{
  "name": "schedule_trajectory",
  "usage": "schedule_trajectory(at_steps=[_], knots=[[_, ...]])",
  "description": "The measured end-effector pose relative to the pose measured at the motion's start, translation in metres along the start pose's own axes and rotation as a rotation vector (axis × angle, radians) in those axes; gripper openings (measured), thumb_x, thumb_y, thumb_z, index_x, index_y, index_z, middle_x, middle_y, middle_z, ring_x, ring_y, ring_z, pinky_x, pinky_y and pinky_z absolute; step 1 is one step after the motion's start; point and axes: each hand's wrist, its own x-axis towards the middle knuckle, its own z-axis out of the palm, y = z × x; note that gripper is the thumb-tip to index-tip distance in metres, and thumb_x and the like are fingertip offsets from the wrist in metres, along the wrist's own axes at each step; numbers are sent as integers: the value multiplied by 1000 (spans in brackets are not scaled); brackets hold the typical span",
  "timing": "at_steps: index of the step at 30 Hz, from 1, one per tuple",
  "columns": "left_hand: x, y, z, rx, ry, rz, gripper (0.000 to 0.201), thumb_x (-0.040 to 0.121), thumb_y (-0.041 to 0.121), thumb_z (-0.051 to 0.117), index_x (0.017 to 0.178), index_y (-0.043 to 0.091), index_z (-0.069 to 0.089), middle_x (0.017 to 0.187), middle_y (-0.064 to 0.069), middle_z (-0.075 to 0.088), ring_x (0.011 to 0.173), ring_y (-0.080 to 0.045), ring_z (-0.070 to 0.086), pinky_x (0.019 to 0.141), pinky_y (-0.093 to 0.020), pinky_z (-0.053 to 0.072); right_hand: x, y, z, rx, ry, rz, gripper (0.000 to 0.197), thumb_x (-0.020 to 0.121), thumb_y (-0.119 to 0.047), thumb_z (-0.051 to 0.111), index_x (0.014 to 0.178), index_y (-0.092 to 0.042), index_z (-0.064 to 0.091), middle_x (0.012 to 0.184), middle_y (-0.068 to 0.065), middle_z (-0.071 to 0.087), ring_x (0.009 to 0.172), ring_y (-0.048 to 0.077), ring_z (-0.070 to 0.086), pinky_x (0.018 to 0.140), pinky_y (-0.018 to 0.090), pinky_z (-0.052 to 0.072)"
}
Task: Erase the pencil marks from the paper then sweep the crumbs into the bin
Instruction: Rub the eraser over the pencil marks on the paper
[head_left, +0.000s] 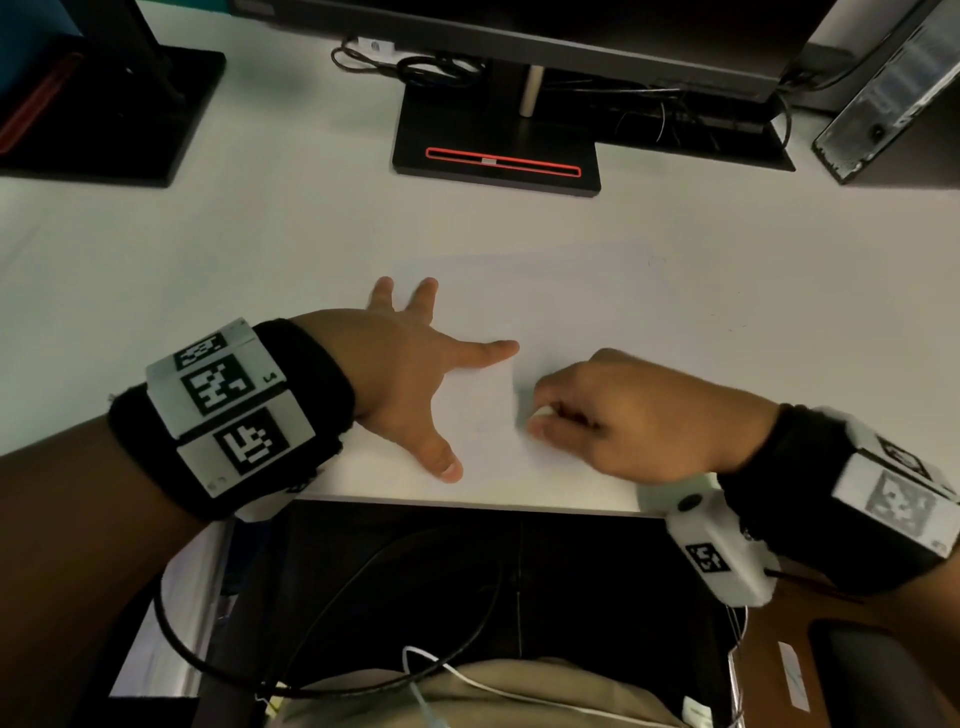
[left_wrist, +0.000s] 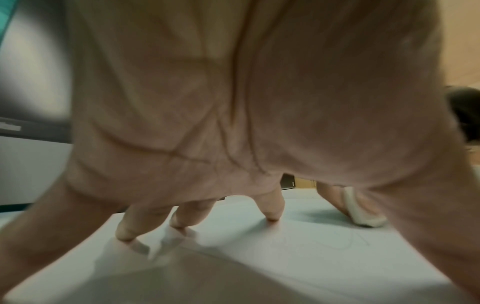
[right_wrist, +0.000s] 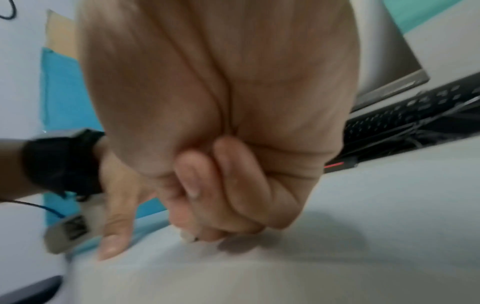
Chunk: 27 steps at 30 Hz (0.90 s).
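On the white surface (head_left: 311, 234), near its front edge: a sheet of paper (head_left: 597, 301) lies flat, both hands upon it.
Left hand (head_left: 410, 374): spread wide, fingers (left_wrist: 270, 207) straight, tips pressed down on the sheet to pin it; it holds nothing.
Right hand (head_left: 623, 415): curled into a loose fist, its fingers (right_wrist: 187, 174) pinching a small white eraser (left_wrist: 363, 211) whose tip meets the paper.
Pencil marks (left_wrist: 348, 240): faint loops, just beside the eraser tip and between the two hands (barely legible in the head view).
Handling, paper: judged light, thin and apt to slide or crease; best held flat close to the rubbed spot, as the left hand does.
Handling, eraser: judged soft and grippy; best pinched low, near its working end.
Bin and crumbs: not discernible.
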Motion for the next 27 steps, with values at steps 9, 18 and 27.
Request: schedule_trajectory(at_steps=[9, 18, 27], knots=[[1, -2, 2, -12, 10, 12, 121, 61, 78, 75, 134, 74, -22, 158, -10, -37, 142, -48, -30, 118, -61, 20, 4, -8, 5, -38, -35, -74, 33, 103, -35, 49, 83, -13, 63, 68, -5, 57, 63, 9, 50, 63, 18, 35], [3, -1, 2, -11, 14, 14, 121, 61, 78, 75, 133, 74, -22, 157, -10, -38, 142, -47, -31, 118, -60, 22, 0, -13, 9, -38, -53, -69, 32, 104, -34, 49, 80, -15, 59, 65, -7, 53, 61, 8, 49, 63, 19, 34], [4, -2, 3, -15, 16, 14, 121, 61, 78, 75, 132, 75, -22, 157, -9, -39, 142, -46, -32, 116, -62, 23, 6, -6, 1, -45, -62, -35, 35, 104, -34, 49, 72, -20, 51, 61, -9, 49, 59, 5, 48, 60, 14, 33]])
